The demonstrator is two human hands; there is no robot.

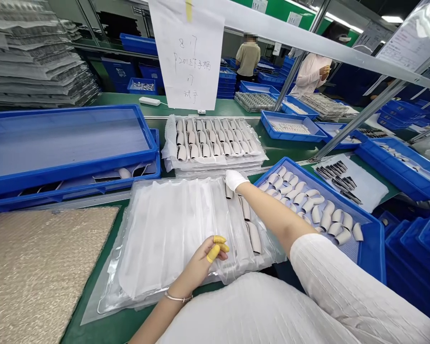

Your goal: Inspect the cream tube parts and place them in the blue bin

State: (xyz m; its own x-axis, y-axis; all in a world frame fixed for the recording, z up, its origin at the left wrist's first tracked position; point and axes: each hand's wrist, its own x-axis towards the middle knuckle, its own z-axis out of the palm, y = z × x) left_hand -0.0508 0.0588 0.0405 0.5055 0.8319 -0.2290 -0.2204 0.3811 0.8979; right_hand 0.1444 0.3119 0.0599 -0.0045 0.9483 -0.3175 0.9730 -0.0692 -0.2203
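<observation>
My right hand, in a white glove, is at the far edge of a clear plastic tray. It touches or covers the top of a curved beige piece with a dark inside; the glove hides how its fingers lie. More such curved pieces sit in the tray's right column. White wrapping film covers the rest of the tray. Above the film's near right part is my left hand, with yellow finger cots. Its fingers are curled loosely toward the thumb, and I see nothing in them.
A blue bin of loose curved pieces stands at the right. Behind the tray lies a stack of filled trays. Blue bins and bubble wrap are on the left. A metal post slants at right; two people work farther back.
</observation>
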